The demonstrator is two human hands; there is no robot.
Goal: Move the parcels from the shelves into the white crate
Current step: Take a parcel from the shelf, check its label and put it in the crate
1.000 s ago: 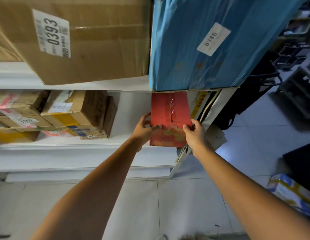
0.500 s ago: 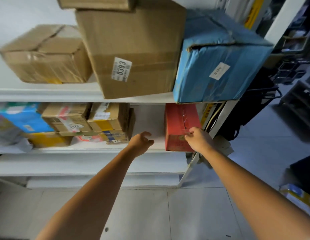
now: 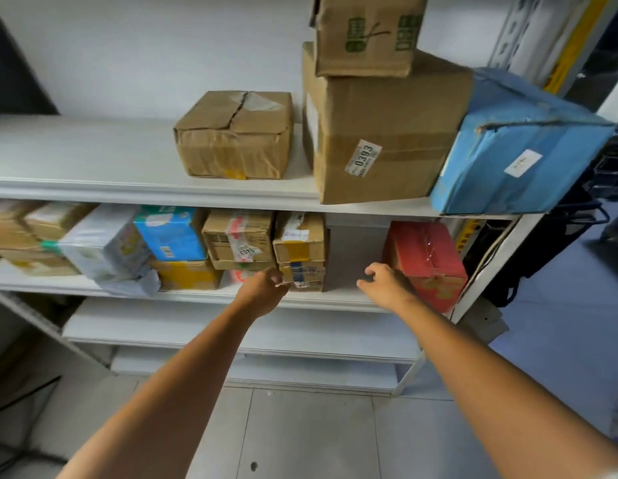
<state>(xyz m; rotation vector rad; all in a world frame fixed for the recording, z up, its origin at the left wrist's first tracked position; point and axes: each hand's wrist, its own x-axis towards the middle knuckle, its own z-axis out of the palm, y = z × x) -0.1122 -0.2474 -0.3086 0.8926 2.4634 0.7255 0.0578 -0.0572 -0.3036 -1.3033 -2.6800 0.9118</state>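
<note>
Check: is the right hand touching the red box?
Cannot tell. Head view: the right hand overlaps the red box at its left edge; neither contact nor gap shows.
</note>
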